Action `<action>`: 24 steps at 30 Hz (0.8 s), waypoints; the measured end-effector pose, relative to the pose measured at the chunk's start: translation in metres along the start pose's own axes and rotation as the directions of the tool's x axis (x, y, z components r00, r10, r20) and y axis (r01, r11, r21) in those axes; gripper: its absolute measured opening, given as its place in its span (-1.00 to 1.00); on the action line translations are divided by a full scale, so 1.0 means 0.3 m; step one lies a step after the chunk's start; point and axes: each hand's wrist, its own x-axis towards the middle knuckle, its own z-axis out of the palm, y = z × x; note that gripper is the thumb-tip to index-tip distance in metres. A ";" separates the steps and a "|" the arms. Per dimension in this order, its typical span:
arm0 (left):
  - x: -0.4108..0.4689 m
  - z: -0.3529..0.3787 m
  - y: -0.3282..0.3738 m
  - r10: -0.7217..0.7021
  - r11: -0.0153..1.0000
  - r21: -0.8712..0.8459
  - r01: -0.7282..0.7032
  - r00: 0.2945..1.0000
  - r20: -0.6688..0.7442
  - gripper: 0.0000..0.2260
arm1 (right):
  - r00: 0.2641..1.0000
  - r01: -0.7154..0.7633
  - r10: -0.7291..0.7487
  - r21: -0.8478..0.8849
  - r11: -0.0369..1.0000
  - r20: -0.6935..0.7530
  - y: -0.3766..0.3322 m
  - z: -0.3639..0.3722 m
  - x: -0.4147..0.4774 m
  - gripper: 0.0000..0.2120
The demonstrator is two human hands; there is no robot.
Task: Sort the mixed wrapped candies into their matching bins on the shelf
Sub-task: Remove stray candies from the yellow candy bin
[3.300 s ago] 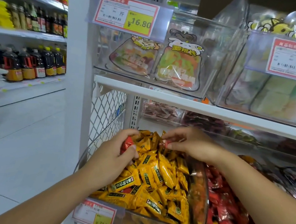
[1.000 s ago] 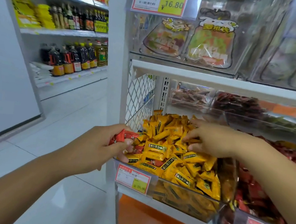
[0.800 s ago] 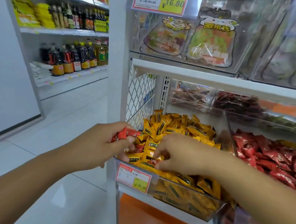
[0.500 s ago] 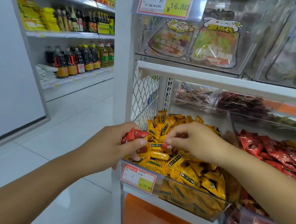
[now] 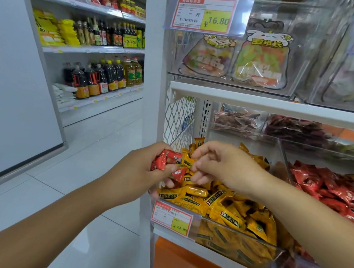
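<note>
Left hand (image 5: 139, 173): red candies (image 5: 165, 159) gripped in curled fingers, frame centre.
Right hand (image 5: 222, 166): fingers curled beside them; hold cannot be told.

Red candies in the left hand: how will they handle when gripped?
Likely light: the left hand grips several red candies at once. Wrappers look glossy and crinkled, so probably slippery, with floppy ends. Flat pillow shape suggests they won't roll.
</note>
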 end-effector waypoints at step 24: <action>-0.013 0.005 -0.022 -0.006 1.000 0.006 0.006 0.999 0.035 -0.94 | 0.996 0.088 -0.060 -0.526 0.846 0.070 0.081 -0.078 -0.015 -0.89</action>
